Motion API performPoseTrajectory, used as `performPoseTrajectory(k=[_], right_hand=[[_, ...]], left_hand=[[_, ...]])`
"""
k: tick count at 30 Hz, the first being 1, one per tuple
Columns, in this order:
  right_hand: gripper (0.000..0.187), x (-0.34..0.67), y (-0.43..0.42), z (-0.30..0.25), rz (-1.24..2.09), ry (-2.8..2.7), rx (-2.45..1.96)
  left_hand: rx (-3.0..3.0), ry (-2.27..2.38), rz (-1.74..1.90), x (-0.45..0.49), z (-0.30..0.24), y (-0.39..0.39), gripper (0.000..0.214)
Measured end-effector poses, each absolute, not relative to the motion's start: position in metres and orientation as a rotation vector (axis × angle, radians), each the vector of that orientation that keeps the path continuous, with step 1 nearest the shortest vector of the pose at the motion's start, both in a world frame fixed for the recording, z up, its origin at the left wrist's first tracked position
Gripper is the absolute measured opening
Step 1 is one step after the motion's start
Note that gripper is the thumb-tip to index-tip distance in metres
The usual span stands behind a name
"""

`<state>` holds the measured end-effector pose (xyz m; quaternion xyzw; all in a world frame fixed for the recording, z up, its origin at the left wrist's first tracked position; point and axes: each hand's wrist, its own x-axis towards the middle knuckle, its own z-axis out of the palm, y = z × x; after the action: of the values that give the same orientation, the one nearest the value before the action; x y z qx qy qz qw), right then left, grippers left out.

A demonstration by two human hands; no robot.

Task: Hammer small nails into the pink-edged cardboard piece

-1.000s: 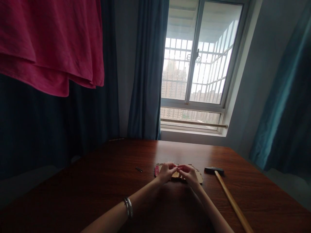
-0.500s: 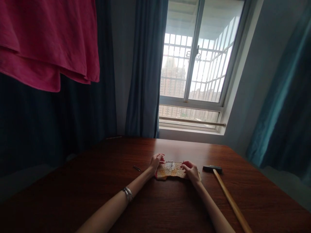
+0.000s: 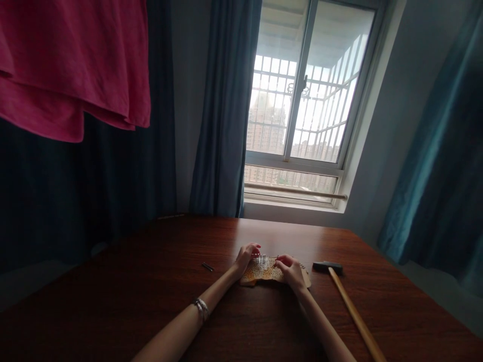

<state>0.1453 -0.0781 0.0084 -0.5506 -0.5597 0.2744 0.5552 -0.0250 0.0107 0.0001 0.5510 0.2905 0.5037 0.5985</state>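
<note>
A spotted tan board (image 3: 260, 275) with an uneven edge lies on the table between my hands. Several thin nails (image 3: 263, 259) stand upright near its far side. My left hand (image 3: 247, 257) is at the board's left end, thumb and fingers apart around the left side of the standing nails; whether it touches them I cannot tell. Over the right part of the board, my right hand (image 3: 290, 270) pinches a small thin dark thing that looks like a nail, its tip pointing toward the row. On the table to the left lie a few loose nails (image 3: 208, 266).
A hammer (image 3: 327, 267) with a long wooden handle (image 3: 354, 311) lies right of the board on the brown table (image 3: 158, 296). Pink cloth (image 3: 113, 65) hangs at upper left. Blue curtains (image 3: 221, 125) and a barred window (image 3: 298, 110) stand behind the table.
My right hand has moved left over the board, closer to the standing nails. My left fingers have come in nearer to the row. The camera view has shifted slightly.
</note>
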Motion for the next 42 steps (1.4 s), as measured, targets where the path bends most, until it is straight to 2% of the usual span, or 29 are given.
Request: performPoseTrajectory(k=[14,27,42], right_hand=[[0.021,0.129,-0.047,0.001,0.407,-1.544,-1.346],[0.014,0.133,-0.047,-0.011,0.163,-1.707,-1.349],[0.015,0.137,-0.044,-0.016,0.182,-1.717,-1.349]], left_hand=[[1.543,0.833,1.067,-0.022,-0.002,0.012,0.030],[1.688,0.899,1.003,-0.025,0.008,0.003,0.025],[1.883,0.953,0.975,-0.015,0.001,0.006,0.025]])
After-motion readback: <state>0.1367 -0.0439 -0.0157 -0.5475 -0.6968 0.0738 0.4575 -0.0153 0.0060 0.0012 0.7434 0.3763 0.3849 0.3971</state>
